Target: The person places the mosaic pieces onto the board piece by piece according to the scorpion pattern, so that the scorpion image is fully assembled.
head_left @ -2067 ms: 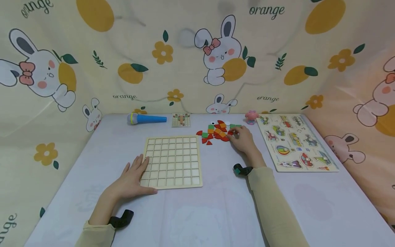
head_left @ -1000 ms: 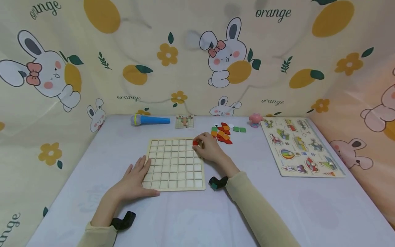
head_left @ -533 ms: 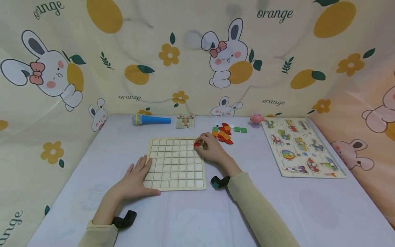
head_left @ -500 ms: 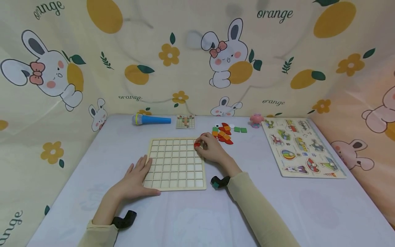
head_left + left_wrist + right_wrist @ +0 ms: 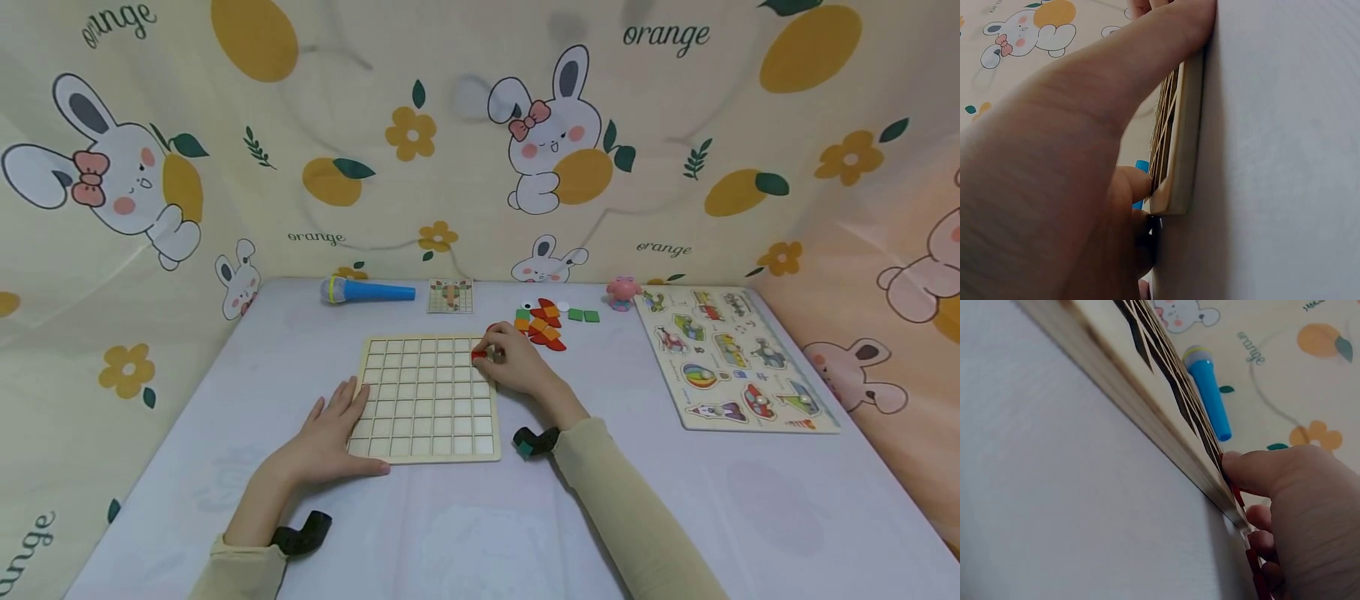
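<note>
A pale wooden grid board [image 5: 425,408] lies flat in front of me. My left hand [image 5: 318,437] rests along its left side, fingers spread on the edge and thumb by the near corner. At the board's far right corner, my right hand [image 5: 521,362] pinches a small red tile [image 5: 477,356] over a corner cell. In the right wrist view, the thumb lies on the red tile [image 5: 1237,495] beside the rim, while more red pieces [image 5: 1255,565] show under the other fingers. The right hand partly hides these pieces in the head view.
Loose red, orange and green tiles [image 5: 547,326] lie just beyond my right hand, with two green squares [image 5: 583,316] alongside. A toy microphone [image 5: 369,290], a small picture card [image 5: 451,296] and a pink figurine [image 5: 622,292] line the back. A picture puzzle board [image 5: 738,358] lies right.
Over two seconds, my right hand has come left from the tile pile to the board's far right corner with a red tile. The last half second brings little movement. My left hand stays put.
</note>
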`<state>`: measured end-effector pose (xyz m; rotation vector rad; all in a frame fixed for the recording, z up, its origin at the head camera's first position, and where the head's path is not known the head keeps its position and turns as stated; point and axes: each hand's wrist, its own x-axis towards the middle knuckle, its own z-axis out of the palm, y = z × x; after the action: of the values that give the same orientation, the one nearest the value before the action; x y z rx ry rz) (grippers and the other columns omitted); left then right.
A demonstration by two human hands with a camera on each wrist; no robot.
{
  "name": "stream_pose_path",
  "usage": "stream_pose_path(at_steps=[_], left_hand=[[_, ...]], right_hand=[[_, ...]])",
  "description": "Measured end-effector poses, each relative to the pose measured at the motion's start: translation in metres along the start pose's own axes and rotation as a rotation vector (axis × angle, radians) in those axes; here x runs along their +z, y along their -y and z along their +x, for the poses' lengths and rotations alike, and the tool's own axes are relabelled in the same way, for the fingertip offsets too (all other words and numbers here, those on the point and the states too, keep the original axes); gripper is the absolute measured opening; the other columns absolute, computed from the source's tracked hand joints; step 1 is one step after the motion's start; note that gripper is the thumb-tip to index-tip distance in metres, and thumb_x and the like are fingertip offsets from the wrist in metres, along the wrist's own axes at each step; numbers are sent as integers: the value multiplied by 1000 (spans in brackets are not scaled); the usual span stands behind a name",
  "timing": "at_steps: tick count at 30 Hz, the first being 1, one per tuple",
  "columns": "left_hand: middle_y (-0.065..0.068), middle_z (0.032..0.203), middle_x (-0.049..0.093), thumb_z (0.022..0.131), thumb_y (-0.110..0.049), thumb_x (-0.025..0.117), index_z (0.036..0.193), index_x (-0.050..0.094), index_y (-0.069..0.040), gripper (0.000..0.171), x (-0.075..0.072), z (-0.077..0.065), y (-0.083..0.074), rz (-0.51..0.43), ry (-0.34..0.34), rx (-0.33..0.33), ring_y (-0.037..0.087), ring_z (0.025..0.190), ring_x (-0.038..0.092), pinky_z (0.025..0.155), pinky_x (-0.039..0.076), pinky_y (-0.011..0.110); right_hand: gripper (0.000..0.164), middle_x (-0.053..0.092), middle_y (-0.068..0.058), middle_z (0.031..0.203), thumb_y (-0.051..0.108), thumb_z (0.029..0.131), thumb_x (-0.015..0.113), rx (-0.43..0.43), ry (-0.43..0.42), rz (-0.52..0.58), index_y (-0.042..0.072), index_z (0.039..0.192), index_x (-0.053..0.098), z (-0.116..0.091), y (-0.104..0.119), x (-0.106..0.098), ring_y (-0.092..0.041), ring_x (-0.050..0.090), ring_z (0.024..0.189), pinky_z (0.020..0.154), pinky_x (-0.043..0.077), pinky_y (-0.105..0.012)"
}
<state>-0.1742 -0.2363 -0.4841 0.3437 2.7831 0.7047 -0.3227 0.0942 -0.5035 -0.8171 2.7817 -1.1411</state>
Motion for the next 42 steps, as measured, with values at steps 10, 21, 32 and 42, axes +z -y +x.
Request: stream_pose_path(at_steps=[10, 21, 32, 42], left_hand=[[31, 174, 5, 76, -69, 85, 167, 16, 6, 136, -1, -1, -1, 15, -5, 2, 49, 162, 4, 128, 3, 69], [31, 174, 4, 75, -71, 84, 167, 16, 6, 137, 3, 0, 1, 12, -3, 2, 49, 162, 3, 127, 3, 69], [29, 175, 3, 75, -71, 84, 167, 17, 4, 136, -1, 0, -1, 17, -2, -13, 49, 162, 3, 128, 2, 69], [29, 175, 3, 75, -71, 84, 167, 17, 4, 137, -2, -1, -5, 17, 9, -16, 49, 162, 3, 127, 3, 69]], right_hand=[[19, 61, -12, 121, 25, 99, 76, -48, -21, -26, 14, 114, 78, -2, 3, 1, -25, 57, 99, 89, 50, -40], [20, 66, -13, 118, 14, 103, 66, 61, -477, 105, 3, 116, 76, -4, -11, -16, -33, 58, 112, 100, 46, -52], [25, 62, -21, 122, 16, 100, 67, 375, -586, 56, 3, 119, 77, -8, -42, -41, -38, 57, 115, 105, 34, -61], [25, 52, -24, 137, 16, 101, 64, 440, -421, -10, 4, 121, 74, -9, -46, -38, -43, 47, 132, 114, 34, -60]])
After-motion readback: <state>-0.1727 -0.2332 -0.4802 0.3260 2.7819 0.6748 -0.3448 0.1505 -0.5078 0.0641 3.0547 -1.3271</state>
